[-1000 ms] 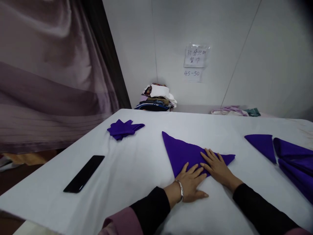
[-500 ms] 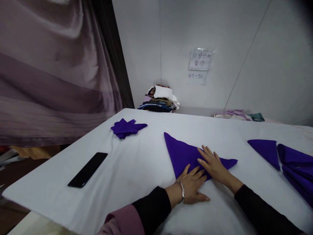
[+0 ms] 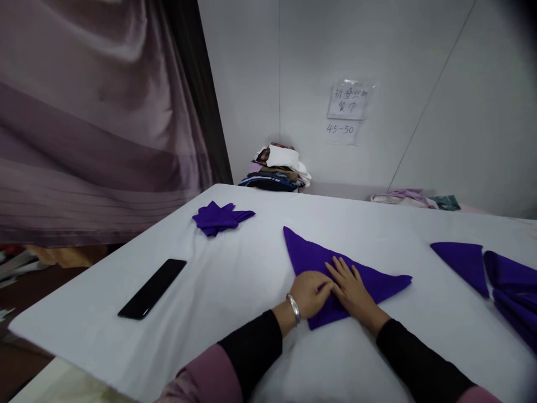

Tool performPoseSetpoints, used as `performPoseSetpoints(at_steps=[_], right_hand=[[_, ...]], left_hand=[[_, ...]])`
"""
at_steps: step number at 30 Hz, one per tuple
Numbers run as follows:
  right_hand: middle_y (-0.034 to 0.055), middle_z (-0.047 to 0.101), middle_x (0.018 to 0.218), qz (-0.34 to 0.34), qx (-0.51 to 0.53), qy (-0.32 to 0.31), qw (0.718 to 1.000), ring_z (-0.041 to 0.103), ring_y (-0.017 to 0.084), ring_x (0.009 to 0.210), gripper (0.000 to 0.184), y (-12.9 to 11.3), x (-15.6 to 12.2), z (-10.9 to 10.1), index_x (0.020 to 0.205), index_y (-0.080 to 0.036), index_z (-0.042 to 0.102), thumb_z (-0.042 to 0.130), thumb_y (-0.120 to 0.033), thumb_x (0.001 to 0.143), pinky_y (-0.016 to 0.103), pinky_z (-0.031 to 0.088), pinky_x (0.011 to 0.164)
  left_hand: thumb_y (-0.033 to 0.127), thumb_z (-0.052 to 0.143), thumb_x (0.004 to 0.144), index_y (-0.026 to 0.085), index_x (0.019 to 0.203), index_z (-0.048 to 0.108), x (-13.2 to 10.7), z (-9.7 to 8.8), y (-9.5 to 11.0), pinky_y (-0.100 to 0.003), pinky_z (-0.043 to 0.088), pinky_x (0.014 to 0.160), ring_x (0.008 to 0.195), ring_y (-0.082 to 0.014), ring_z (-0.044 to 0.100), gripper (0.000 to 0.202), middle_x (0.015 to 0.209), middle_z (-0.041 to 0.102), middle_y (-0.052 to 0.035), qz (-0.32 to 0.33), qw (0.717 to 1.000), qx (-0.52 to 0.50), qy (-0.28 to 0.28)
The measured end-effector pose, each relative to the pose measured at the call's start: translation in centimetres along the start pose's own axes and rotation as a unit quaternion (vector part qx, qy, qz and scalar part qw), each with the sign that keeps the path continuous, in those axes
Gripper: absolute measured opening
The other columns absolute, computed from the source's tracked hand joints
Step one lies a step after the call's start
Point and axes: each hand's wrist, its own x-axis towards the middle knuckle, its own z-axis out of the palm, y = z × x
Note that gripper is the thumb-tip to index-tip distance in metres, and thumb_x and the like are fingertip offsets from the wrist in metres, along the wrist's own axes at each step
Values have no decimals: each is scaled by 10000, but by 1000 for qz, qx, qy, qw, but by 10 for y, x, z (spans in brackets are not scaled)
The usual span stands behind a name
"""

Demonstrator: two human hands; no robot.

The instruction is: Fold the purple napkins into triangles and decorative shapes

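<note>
Nearest the camera, two dark sleeves reached out over the white bench. The left hand, a silver bangle at its wrist, was curled at the near edge of the purple triangle napkin; whether it pinched a layer could not be told. The right hand lay flat on the cloth just beside it, fingers stretched and close together, probably to pin the fold and keep it from springing up. The napkin lay flat in the middle of the bench, one point aimed at the far side. A black phone rested well off to the left (likely put out of the way). At the right edge sat more purple cloths, and further back on the left a finished folded napkin, kept apart from the rest. Beyond the bench were a pile of clothes, a curtain and a paper note on the wall
</note>
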Motion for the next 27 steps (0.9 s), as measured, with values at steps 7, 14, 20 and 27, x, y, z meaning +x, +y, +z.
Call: performPoseSetpoints(at_steps=[7,14,20,27], right_hand=[[99,237,1499,0,-33,-18,999,159,276,1381,620,-10,2,-5,1410,-260,338,244,-609,906,536,169,1071],[93,204,1510,-2,-32,-32,999,144,275,1385,626,-9,2,-6,1421,-278,306,249,-619,900,533,151,1075],[91,190,1516,-7,-29,-31,999,149,279,1384,617,-8,1,-4,1428,-284,287,268,-607,903,535,160,1072],[83,161,1523,-11,-34,-30,999,144,277,1385,615,-7,-1,-4,1436,-291,262,282,-600,904,530,167,1074]], left_hand=[[362,389,892,123,1304,441,43,-32,-74,-469,212,1104,1354,-265,267,479,1428,394,-133,-142,977,160,-22],[607,267,862,147,1390,317,62,-31,-119,-515,131,1109,1393,-271,148,702,1498,262,-120,-198,956,199,-86],[602,192,872,196,1404,295,80,-39,-143,-504,102,1117,1397,-234,137,677,1514,236,-60,-216,946,219,-106],[574,152,876,201,1417,270,98,-44,-164,-554,72,1105,1402,-242,108,668,1526,192,-44,-271,930,231,-90]])
